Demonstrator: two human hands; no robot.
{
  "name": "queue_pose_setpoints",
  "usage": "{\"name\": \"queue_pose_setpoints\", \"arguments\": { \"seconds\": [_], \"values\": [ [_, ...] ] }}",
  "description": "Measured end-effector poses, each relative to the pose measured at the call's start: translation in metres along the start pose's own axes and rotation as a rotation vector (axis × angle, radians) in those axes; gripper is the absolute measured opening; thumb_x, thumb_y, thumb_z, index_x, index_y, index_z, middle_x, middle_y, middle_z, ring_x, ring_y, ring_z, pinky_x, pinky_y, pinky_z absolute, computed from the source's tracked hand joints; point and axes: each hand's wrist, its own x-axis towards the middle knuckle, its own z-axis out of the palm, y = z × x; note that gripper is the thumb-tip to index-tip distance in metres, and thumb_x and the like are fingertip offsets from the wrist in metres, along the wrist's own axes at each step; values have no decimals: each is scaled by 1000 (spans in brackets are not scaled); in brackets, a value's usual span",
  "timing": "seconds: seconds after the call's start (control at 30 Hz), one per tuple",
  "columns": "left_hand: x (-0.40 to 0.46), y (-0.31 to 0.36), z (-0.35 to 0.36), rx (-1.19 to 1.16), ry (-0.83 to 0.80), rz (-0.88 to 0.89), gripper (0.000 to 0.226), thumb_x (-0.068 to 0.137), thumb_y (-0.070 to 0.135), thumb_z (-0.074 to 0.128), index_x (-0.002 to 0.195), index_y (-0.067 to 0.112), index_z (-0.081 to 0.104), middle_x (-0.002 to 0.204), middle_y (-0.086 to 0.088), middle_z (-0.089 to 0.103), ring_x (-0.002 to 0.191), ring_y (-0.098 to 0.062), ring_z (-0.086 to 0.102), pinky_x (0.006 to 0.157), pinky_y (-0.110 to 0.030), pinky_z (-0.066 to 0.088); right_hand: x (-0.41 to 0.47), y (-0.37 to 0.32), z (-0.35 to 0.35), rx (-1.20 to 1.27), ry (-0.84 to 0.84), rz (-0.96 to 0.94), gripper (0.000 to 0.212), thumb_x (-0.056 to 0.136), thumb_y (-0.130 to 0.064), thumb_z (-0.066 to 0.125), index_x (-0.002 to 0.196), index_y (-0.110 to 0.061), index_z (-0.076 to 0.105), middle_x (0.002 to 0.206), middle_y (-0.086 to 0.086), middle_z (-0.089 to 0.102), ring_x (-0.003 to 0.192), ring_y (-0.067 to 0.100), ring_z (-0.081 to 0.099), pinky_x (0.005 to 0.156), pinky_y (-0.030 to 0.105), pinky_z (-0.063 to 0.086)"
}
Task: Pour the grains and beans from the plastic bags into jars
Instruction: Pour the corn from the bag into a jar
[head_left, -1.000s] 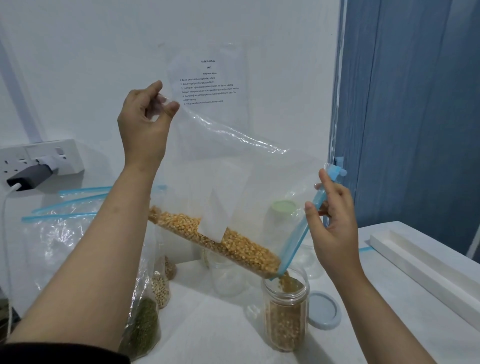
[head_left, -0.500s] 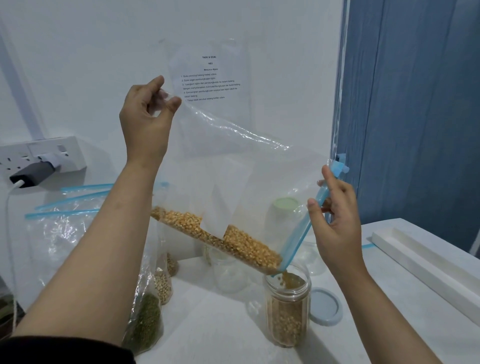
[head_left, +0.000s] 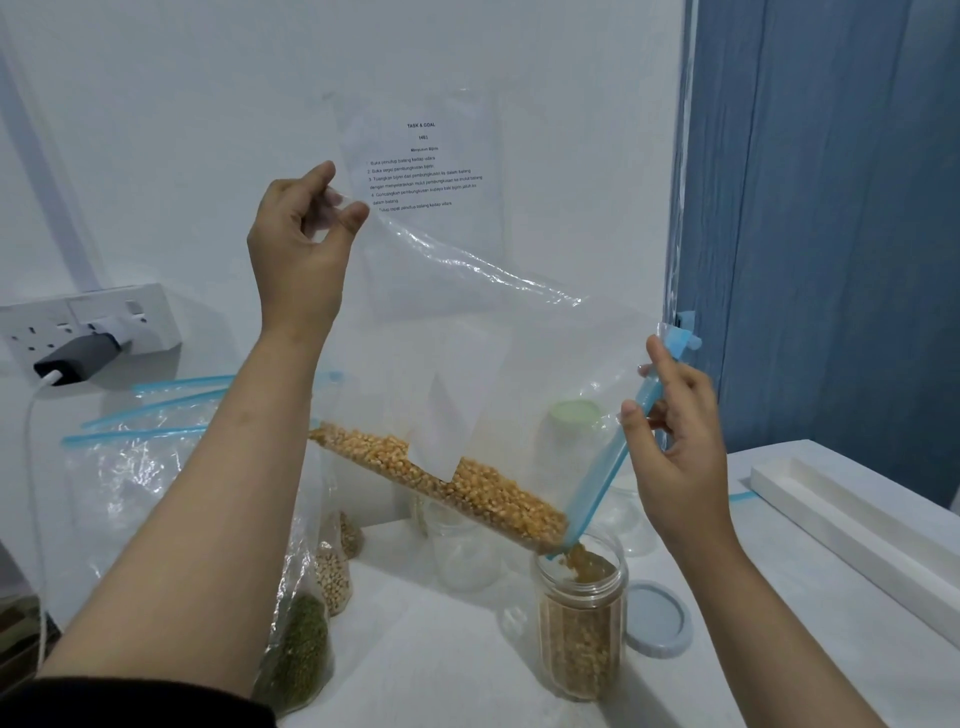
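Head view: we tip yellow corn kernels (head_left: 457, 480) into a clear glass jar (head_left: 581, 623).
Our left hand (head_left: 298, 254) pinches the clear plastic zip bag (head_left: 493, 338) by its raised corner; our right hand (head_left: 675, 436) pinches its blue zip strip (head_left: 605, 462), with the jar below those fingers.

Empty jars (head_left: 462, 551) and bags (head_left: 311, 587) crowd the filling jar (head_left: 581, 618).

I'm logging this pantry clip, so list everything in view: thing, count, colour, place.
Clear zip bag of yellow corn kernels: one, blue zip edge, tilted over the jar.
Clear glass jar: one, mostly filled with kernels, front centre.
Round lid: one, pale blue, lying right of the jar.
Other zip bags: several, clear, left; green and pale beans inside.
Empty clear jars: at least two, behind; one green-lidded.
Printed sheet: one, white, on wall.
Wall socket with charger: one, white, left.
White tray: one, right.
Left hand: pinches the bag's bottom corner.
Right hand: grips the zip edge.
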Motion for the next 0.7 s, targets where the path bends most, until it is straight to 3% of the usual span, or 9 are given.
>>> {"name": "queue_pose_setpoints", "arguments": {
  "seconds": [0.53, 0.7],
  "values": [
    [-1, 4, 0, -1, 1, 9, 43, 89, 16, 71, 129, 4, 60, 97, 10, 55, 85, 10, 57, 88, -14, 45, -1, -1, -2, -3, 1, 23, 54, 101, -13, 54, 146, -37, 38, 120, -28, 42, 116, 1, 50, 93, 5, 42],
    [-1, 6, 0, -2, -1, 9, 43, 89, 17, 71, 128, 5, 61, 97, 10, 55, 84, 10, 57, 89, -14, 45, -1, -3, -2, 2, 5, 30, 54, 101, -12, 54, 148, -33, 39, 120, -15, 45, 116, 4, 50, 93, 7, 43]
  ]
}}
